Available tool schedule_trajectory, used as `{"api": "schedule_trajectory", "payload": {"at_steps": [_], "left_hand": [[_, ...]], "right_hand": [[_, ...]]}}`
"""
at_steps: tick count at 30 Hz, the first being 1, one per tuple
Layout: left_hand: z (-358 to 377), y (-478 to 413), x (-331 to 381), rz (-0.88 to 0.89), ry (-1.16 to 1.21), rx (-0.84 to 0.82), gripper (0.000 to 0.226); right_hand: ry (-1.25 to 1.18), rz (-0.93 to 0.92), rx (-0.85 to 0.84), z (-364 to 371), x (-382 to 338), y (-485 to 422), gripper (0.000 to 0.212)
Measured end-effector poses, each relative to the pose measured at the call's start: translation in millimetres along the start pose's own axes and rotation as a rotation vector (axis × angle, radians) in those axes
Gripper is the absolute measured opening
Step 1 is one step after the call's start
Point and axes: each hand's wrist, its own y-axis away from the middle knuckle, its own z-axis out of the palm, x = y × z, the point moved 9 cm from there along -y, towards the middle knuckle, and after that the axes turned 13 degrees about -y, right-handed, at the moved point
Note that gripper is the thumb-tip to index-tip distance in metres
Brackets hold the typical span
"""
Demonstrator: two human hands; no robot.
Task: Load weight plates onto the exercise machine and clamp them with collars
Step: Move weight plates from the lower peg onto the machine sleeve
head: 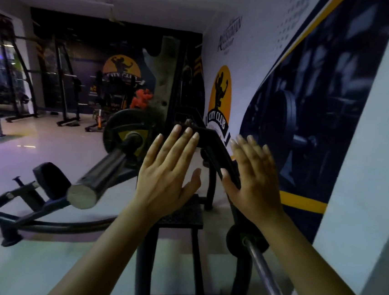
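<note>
A black weight plate (pixel 119 126) with a yellow label sits on the machine's thick sleeve (pixel 105 174), which juts toward me at centre left. My left hand (pixel 167 168) and my right hand (pixel 254 177) are raised side by side with fingers straight, backs toward me, holding nothing. Between them runs a black padded arm (pixel 214 149) of the machine; whether either hand touches it cannot be told. No collar is visible on the sleeve.
A second bar (pixel 264 275) with a chrome sleeve angles down at the lower right beside the printed wall (pixel 311 111). A black stand (pixel 182 217) is below my hands. A padded lever (pixel 50 181) lies at left. Racks stand far back.
</note>
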Motion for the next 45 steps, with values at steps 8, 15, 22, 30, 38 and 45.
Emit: {"api": "schedule_trajectory", "payload": {"at_steps": [8,15,22,30,38,45], "left_hand": [[81,-19,124,-0.034,0.111,-0.117,0.055],[179,-9,200,-0.046,0.223,-0.334,0.058],[322,24,246,-0.068,0.289,-0.525,0.059],[490,91,285,-0.128,0.464,-0.836,0.059],[542,176,321,-0.182,0.602,-1.078,0.050],[560,227,335,-0.256,0.731,-1.267,0.057]], "right_hand": [[0.056,0.058,-0.144,-20,125,59,0.056],[0.033,0.171,-0.277,21,227,117,0.059],[-0.007,0.303,-0.423,124,325,177,0.061],[-0.111,0.549,-0.761,256,426,275,0.063],[-0.273,0.765,-1.103,314,466,374,0.068],[-0.464,1.003,-1.135,320,467,400,0.041]]}}
